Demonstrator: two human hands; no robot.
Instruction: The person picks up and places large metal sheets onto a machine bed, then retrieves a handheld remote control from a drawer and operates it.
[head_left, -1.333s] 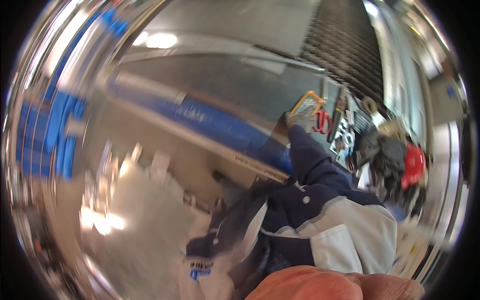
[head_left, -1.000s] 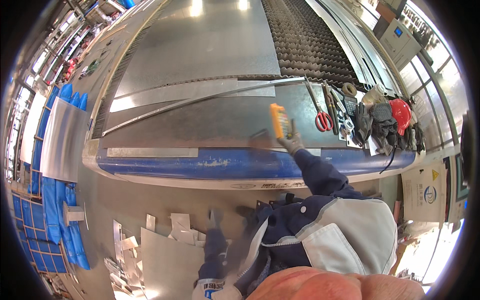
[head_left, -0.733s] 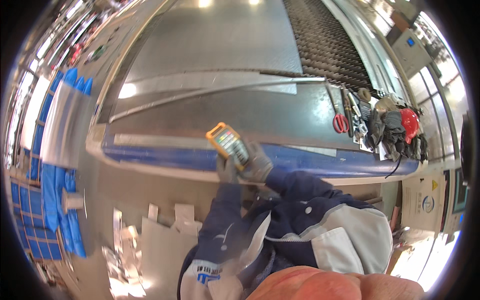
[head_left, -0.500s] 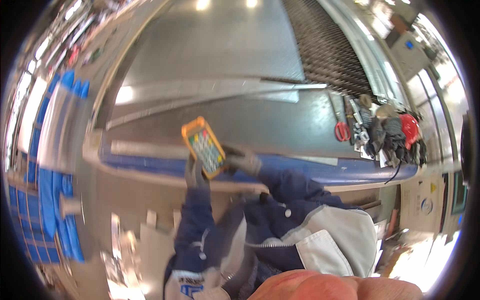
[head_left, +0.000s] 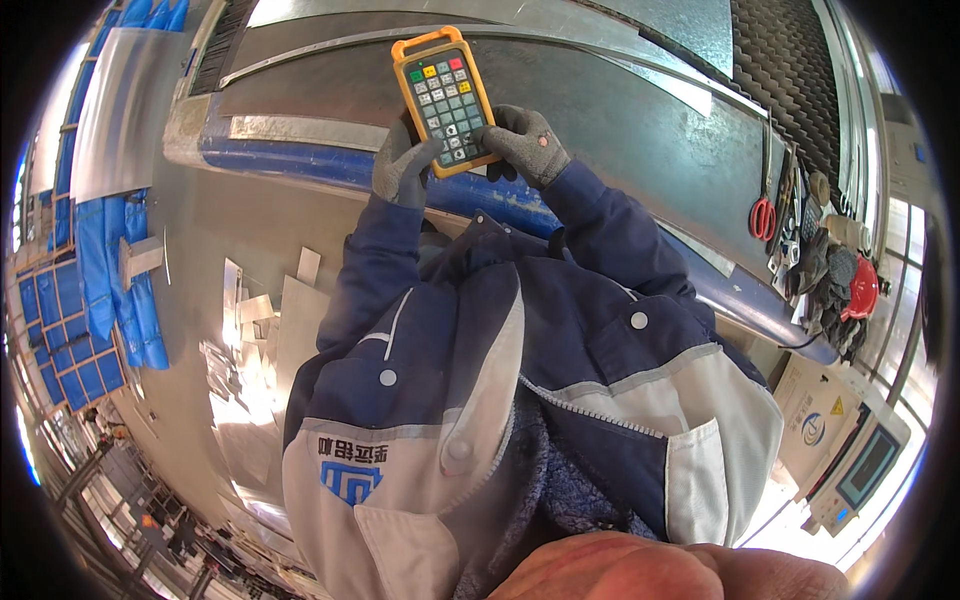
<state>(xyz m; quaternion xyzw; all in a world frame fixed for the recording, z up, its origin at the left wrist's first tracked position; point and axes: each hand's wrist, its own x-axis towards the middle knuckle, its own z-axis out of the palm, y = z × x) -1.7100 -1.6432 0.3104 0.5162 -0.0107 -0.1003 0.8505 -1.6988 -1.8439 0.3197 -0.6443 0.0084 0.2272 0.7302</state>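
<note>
A yellow-framed handheld remote control [head_left: 447, 100] with rows of coloured and grey keys is held up in front of me, its loop handle pointing away. My left hand [head_left: 402, 165], in a grey glove, grips the lower left side, thumb along the edge. My right hand [head_left: 528, 147], gloved too, holds the lower right side, with its thumb over the keys; whether a key is pressed I cannot tell. The glove shows a worn patch. Beyond the remote lies a dark metal sheet [head_left: 600, 120] on the machine bed, behind a blue front rail [head_left: 290, 160].
Red-handled scissors [head_left: 763, 220], tools and dark gloves [head_left: 835, 275] lie at the bed's right end beside a red object [head_left: 862, 290]. A cabinet with a screen [head_left: 868, 465] stands at lower right. Metal offcuts [head_left: 250, 350] lie on the floor at left, near blue-wrapped stacks [head_left: 120, 270].
My view has tilted down and turned, so the bed sits higher and more of my jacket shows. The remote stays in both hands; my right thumb now shows over its keys.
</note>
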